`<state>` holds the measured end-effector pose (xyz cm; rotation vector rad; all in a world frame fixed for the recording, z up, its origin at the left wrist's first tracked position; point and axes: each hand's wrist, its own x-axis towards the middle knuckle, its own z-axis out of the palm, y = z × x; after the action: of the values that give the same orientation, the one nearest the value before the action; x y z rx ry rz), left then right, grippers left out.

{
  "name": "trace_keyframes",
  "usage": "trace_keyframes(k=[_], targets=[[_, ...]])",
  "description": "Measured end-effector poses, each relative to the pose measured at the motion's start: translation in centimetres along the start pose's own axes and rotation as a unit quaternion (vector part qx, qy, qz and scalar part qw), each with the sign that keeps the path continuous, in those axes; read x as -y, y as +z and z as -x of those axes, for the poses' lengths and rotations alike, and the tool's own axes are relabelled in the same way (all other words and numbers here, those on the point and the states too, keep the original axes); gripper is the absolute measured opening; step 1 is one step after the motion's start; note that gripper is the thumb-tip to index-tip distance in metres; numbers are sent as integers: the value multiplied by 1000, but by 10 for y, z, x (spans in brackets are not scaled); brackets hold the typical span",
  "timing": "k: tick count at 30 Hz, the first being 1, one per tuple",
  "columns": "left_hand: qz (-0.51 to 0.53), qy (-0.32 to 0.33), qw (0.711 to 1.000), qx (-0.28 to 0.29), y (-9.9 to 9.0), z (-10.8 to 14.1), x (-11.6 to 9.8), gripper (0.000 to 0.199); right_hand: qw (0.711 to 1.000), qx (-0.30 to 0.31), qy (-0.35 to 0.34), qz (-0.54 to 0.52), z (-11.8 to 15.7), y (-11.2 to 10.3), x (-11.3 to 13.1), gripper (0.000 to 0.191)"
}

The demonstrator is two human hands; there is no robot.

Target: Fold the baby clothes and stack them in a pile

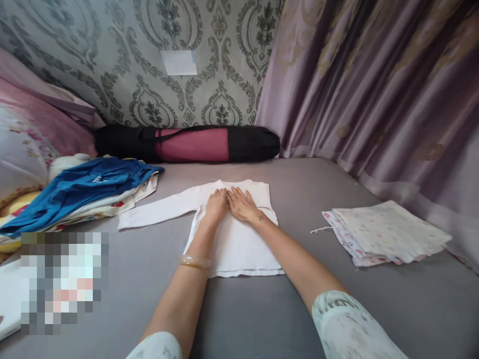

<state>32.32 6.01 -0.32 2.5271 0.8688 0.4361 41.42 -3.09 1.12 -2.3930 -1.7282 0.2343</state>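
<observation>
A white long-sleeved shirt (239, 249) lies flat on the grey sheet, neck end away from me. Its left sleeve stretches out to the side, while no sleeve sticks out on the right, where a fold line shows near the shoulder. My left hand (217, 204) rests palm down on the upper chest of the shirt, fingers laid flat. Close beside it, almost touching, my right hand (241, 204) presses on the same cloth with its fingers stretched out. Neither hand grips anything.
Folded pale printed clothes (389, 232) lie at right. At left is a pile topped by a blue garment (93, 179), with a pixelated patch in front. A black and pink roll bag (190, 144) lies along the wall; curtains (337, 89) hang at right.
</observation>
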Motion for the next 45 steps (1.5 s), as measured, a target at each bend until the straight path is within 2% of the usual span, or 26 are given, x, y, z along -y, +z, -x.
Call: trace_keyframes(k=[4, 8, 14, 18, 26, 31, 35, 38, 40, 42, 45], targets=[[11, -26, 999, 25, 5, 1, 2, 45, 1000, -14, 9, 1, 2, 4, -9, 58], [-10, -41, 998, 50, 6, 3, 2, 50, 998, -20, 62, 3, 3, 5, -20, 61], [-94, -71, 988, 99, 3, 3, -5, 66, 990, -7, 139, 23, 7, -1, -41, 66], [-142, -85, 981, 100, 3, 3, -6, 72, 983, -2, 179, 42, 13, -7, -56, 68], [-155, -100, 977, 105, 3, 5, -3, 79, 980, -29, 191, 52, 18, -6, -66, 69], [-122, -104, 978, 132, 0, -1, -3, 79, 978, -6, 200, 53, 15, -11, -66, 69], [-56, -108, 984, 129, -26, -4, -3, 74, 976, 22, 207, 63, 8, -22, -61, 67], [6, -74, 995, 60, -61, 1, 3, 67, 984, -13, 165, 66, -3, -22, -50, 63], [43, -74, 996, 23, -84, 8, 11, 63, 988, -24, 148, 42, -11, -17, -42, 64], [58, -118, 991, 4, -102, 16, 22, 62, 987, -23, 155, 19, -19, -10, -35, 68], [58, -214, 975, -10, -116, 27, 43, 62, 983, -34, 178, 10, -27, -1, -30, 74]])
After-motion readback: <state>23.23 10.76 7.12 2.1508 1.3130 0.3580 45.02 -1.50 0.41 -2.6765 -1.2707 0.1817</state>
